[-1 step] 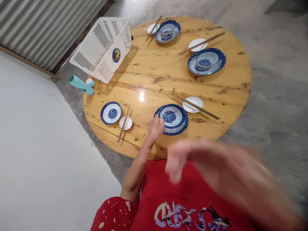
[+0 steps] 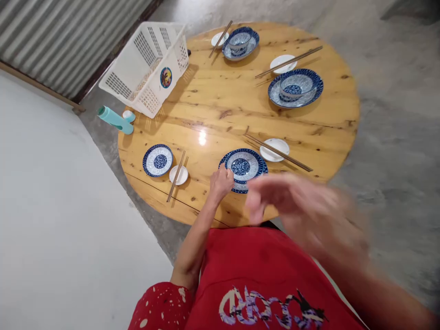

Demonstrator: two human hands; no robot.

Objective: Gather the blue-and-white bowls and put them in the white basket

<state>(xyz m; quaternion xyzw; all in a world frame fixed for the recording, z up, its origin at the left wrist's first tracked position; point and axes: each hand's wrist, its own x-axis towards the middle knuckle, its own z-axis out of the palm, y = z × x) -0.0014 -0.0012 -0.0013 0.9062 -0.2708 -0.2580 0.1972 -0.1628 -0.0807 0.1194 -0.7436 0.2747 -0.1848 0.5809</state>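
Round wooden table (image 2: 220,110), knotty top, glare spot near centre. White slotted basket (image 2: 147,64) tilted at the far-left edge, round sticker on its side. Teal bottle (image 2: 115,120) lying flat just beside it, small cap (image 2: 129,115) next to that. Near-left: blue patterned plate (image 2: 158,160), small white dish (image 2: 179,175) with chopsticks (image 2: 176,177) across it. Far side: two blue bowl-on-plate sets (image 2: 295,87) (image 2: 239,42), each with a white dish and chopsticks alongside. Concrete floor (image 2: 395,114), corrugated metal wall (image 2: 51,41) back left.

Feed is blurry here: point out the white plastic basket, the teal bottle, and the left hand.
white plastic basket (image 2: 146,68), head view, on its slatted side wall.
teal bottle (image 2: 115,120), head view, mid-body.
left hand (image 2: 222,182), head view, back of hand.
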